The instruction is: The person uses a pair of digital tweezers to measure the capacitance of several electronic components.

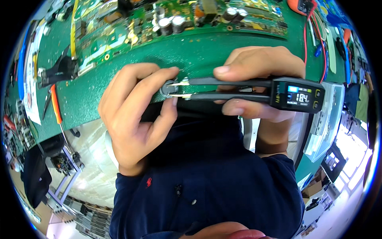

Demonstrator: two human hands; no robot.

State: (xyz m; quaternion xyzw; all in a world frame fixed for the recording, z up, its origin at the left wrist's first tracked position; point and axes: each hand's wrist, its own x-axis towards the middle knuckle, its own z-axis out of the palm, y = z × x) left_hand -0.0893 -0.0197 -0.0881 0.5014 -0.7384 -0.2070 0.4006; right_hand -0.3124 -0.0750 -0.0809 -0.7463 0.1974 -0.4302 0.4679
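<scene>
Between the thumb and fingers of my left hand (129,113) is a small, dark, round capacitor (168,89), its flat end partly in sight. My right hand (260,65) is closed around black digital tweezers (298,95), thumb on one arm and fingers on the other. Their lit display faces up at the right end. Both metal tips reach the capacitor, one at its upper part and one at its lower part. Whether they press on its leads is too small to tell. Both hands are held over the near edge of the green table mat (199,51).
A large green circuit board (139,38) with several upright capacitors lies across the far side. At the left are a black clamp-like piece (61,69) and an orange-handled tool (55,103). Red test leads (305,40) and a clear plastic box (328,119) are at the right.
</scene>
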